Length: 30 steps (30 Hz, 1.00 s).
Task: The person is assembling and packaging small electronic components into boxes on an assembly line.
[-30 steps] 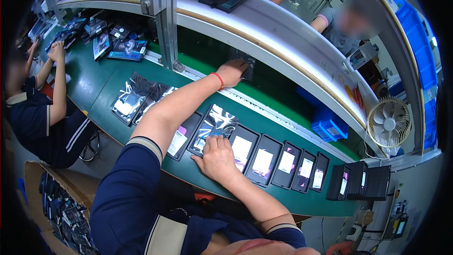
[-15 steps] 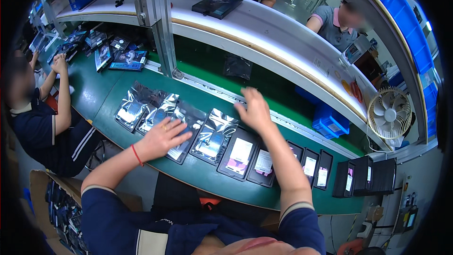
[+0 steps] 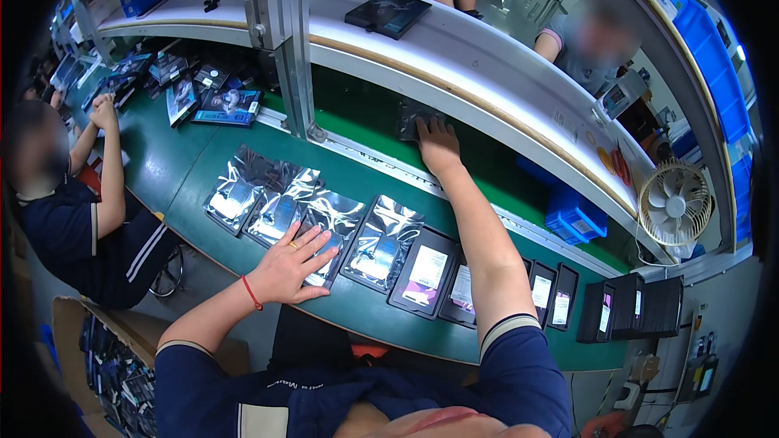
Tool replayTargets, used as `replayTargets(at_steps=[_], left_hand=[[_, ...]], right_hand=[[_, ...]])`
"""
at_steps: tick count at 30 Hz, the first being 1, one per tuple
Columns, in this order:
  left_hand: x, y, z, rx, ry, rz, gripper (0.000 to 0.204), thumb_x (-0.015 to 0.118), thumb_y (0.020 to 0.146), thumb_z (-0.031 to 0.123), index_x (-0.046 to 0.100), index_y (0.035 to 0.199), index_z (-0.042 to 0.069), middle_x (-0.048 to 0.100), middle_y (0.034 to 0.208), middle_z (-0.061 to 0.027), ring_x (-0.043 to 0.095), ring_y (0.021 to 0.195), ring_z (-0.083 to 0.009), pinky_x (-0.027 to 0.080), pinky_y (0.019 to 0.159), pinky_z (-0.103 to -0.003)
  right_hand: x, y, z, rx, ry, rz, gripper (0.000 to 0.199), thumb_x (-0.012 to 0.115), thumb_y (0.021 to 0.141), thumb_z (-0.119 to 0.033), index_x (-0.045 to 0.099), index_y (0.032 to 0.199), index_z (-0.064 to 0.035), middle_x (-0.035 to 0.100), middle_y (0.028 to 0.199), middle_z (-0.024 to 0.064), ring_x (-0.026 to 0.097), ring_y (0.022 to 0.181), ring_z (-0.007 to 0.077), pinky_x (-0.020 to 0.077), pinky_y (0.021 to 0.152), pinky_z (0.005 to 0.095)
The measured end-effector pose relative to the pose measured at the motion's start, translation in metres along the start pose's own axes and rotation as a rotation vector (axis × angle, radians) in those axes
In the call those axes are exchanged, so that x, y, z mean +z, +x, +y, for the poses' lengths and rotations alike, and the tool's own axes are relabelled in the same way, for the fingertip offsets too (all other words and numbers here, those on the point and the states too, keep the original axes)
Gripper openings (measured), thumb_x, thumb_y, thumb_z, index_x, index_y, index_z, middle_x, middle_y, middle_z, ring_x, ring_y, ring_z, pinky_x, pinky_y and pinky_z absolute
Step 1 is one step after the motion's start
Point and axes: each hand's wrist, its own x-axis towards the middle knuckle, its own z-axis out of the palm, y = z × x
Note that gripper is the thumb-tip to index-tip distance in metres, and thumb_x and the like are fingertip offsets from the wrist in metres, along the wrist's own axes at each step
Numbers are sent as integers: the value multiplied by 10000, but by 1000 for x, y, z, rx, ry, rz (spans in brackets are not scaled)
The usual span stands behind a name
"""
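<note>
My left hand [image 3: 299,264] lies flat, fingers spread, over the near part of a silver antistatic bag [image 3: 337,215] that rests on a black tray. My right hand [image 3: 439,146] reaches across the bench under the raised shelf. Its fingers are stretched over a dark, shiny flat bag [image 3: 408,119], and whether they touch it is hard to tell. More silver bags [image 3: 235,186] lie on trays to the left of my left hand, and another silver bag [image 3: 381,235] is just to its right. Beyond it, black trays [image 3: 420,273] hold white-labelled pieces with pink parts.
Stacked black trays [image 3: 649,308] stand at the bench's right end. A white shelf [image 3: 487,53] with a dark flat box [image 3: 388,12] runs above my right arm. A metal post [image 3: 284,65], blue bin [image 3: 576,219] and fan [image 3: 675,199] border the bench. Co-workers sit left and beyond the shelf.
My right hand has moved forward, from above the bench edge to the dark bag under the shelf. The left hand has shifted slightly nearer on the silver bag, staying flat.
</note>
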Motion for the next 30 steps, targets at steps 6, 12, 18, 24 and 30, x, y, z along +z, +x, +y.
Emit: replayTargets(at_steps=[6, 12, 18, 24, 30], left_hand=[[1, 1, -1, 3, -15, -3, 688, 639, 788, 526, 503, 1318, 110, 448, 1374, -176, 419, 1280, -361, 236, 1086, -553], [-14, 23, -3, 8, -95, 192, 675, 667, 790, 462, 489, 1331, 101, 407, 1404, -180, 355, 1331, -368, 194, 1092, -574], [-13, 152, -34, 122, -13, 219, 593, 683, 800, 281, 488, 1291, 11, 452, 1364, -183, 341, 1340, -355, 279, 1101, -481], [53, 291, -86, -22, 86, 84, 640, 660, 807, 289, 438, 1323, -19, 417, 1389, -200, 331, 1336, -353, 255, 1123, -427], [75, 322, -97, -169, 43, -146, 784, 605, 820, 438, 327, 1419, 17, 273, 1499, -147, 256, 1387, -295, 217, 1137, -435]], right_hand=[[-21, -21, -3, -67, -116, 89, 391, 555, 830, -155, 557, 1197, -19, 596, 1167, 214, 562, 1126, 330, 435, 960, 427], [-126, -146, -30, -166, 107, 308, 432, 519, 770, 31, 541, 1200, 57, 580, 1196, 248, 561, 1137, 368, 424, 989, 455], [-142, -254, -72, -89, 78, 140, 385, 546, 784, -12, 575, 1158, 71, 601, 1166, 246, 582, 1109, 381, 466, 935, 472], [-137, -278, -103, -78, 185, 38, 503, 726, 715, -242, 606, 1094, 66, 615, 1106, 244, 585, 1055, 375, 429, 966, 487], [-146, -275, -111, -135, 298, 30, 559, 689, 771, -377, 600, 1020, 116, 589, 952, 213, 566, 944, 340, 429, 932, 466]])
